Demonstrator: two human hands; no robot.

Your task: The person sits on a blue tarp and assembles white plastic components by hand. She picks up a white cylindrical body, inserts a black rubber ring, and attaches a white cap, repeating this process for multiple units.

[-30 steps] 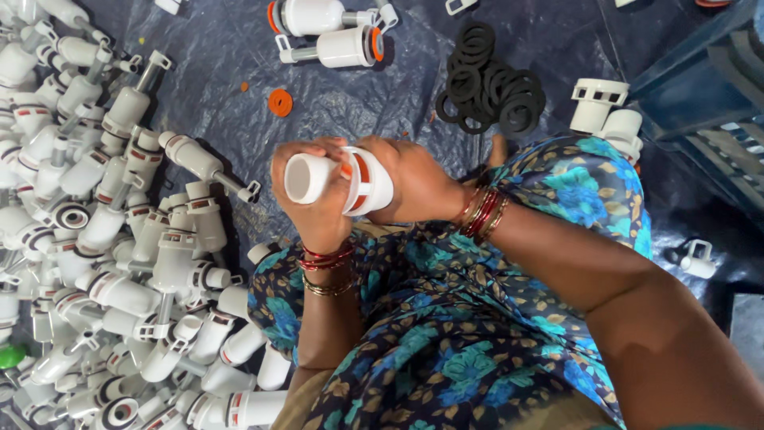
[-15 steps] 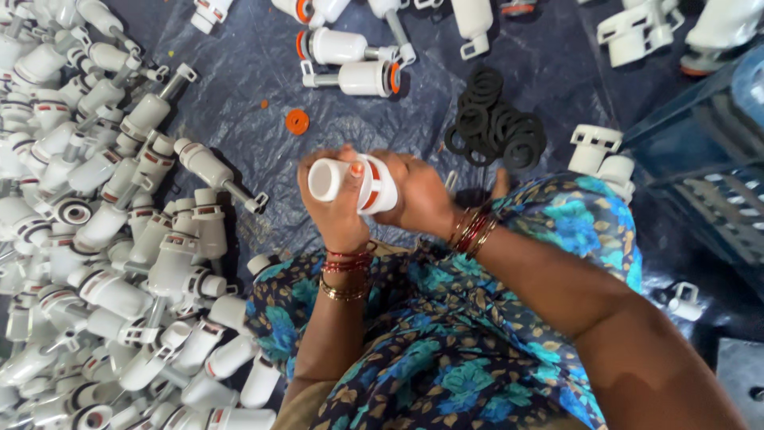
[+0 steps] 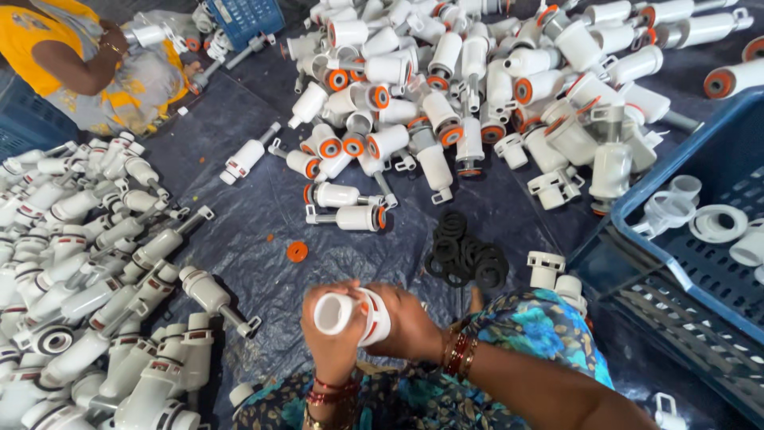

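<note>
Fingers (image 3: 338,341) of the left hand (image 3: 334,346) are clamped round a short white plastic pipe fitting with an orange ring (image 3: 352,314), held above the lap over the dark plastic floor sheet (image 3: 255,239), its open mouth toward the camera and its long axis running left to right. The right hand (image 3: 410,322) closes over the ringed end, equally near. Beyond lie a blue crate (image 3: 637,239), a heap of white fittings (image 3: 79,302), black rubber rings (image 3: 465,255).

A pile of rings (image 3: 465,256) lies just beyond the hands; a heap of fittings (image 3: 87,279) spreads at left, another heap (image 3: 477,80) far, a crate (image 3: 700,239) at right.
</note>
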